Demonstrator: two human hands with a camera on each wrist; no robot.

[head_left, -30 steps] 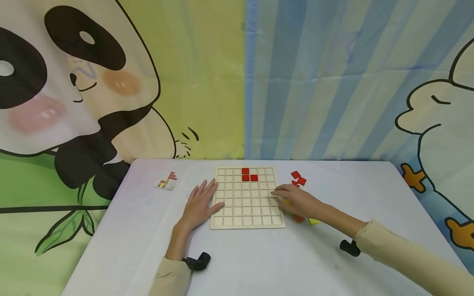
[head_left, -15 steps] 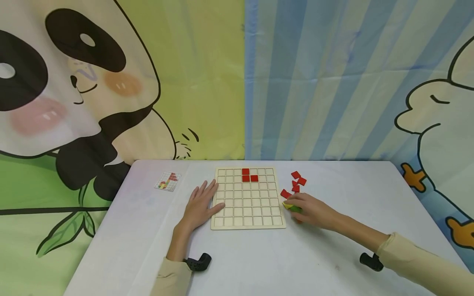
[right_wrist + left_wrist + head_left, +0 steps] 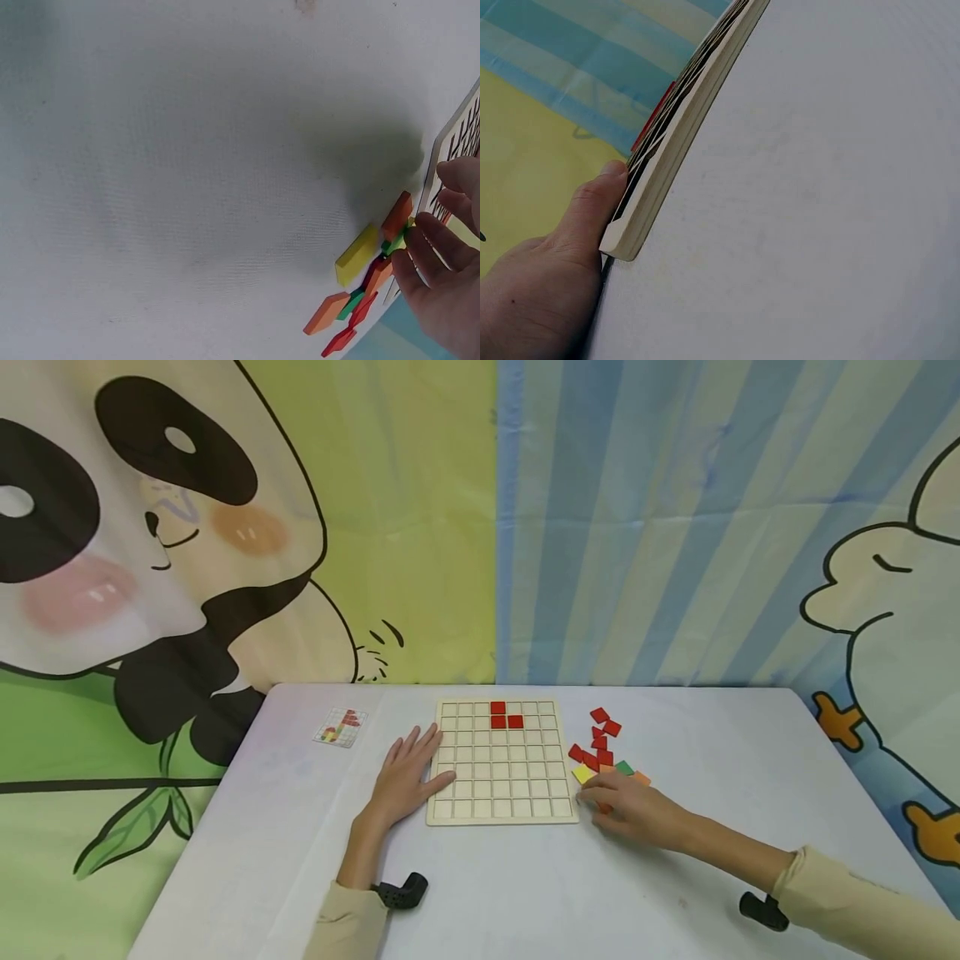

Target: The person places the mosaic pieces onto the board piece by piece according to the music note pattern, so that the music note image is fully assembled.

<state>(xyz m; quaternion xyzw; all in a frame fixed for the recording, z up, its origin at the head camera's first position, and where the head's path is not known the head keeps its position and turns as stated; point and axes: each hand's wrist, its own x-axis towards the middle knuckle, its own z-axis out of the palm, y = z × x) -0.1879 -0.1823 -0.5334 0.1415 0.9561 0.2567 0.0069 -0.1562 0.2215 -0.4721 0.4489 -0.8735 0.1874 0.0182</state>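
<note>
Across the smooth white desk (image 3: 540, 893), head view: left hand (image 3: 405, 781) spread along a pale gridded board (image 3: 500, 787), right hand (image 3: 637, 810) relaxed over flat angular tiles (image 3: 604, 757) beside it; left wrist: thumb (image 3: 592, 201) near the rim's rounded corner; right wrist: fingers (image 3: 446, 241) apart, gently bent

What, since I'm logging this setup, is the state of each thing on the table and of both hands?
Grid board, flat, partly filled
Three red squares, set in board cells
Picture card, flat, printed side up
Loose tiles, scattered right of the board, some hidden
Left hand, fingers extended, thumb over board's left edge
Right hand, over some loose tiles, contact unclear
</note>
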